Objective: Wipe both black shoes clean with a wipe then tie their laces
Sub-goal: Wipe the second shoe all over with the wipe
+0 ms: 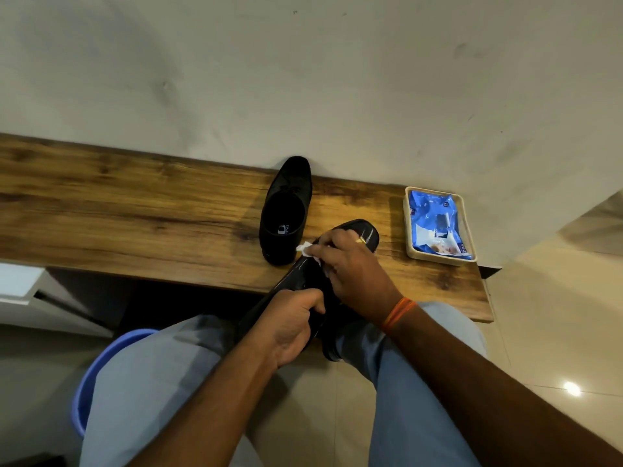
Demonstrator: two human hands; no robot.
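Now | right hand point(354, 267) presses crumpled white wipe point(307, 248) | glossy black shoe point(305, 281)

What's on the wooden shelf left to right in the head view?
Upright black shoe → wipe → held black shoe, sole turned up, in both hands → tray holding the blue wipes pack.

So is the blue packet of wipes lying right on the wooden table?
No, the blue packet of wipes lies inside a cream tray, and the tray sits on the wooden table.
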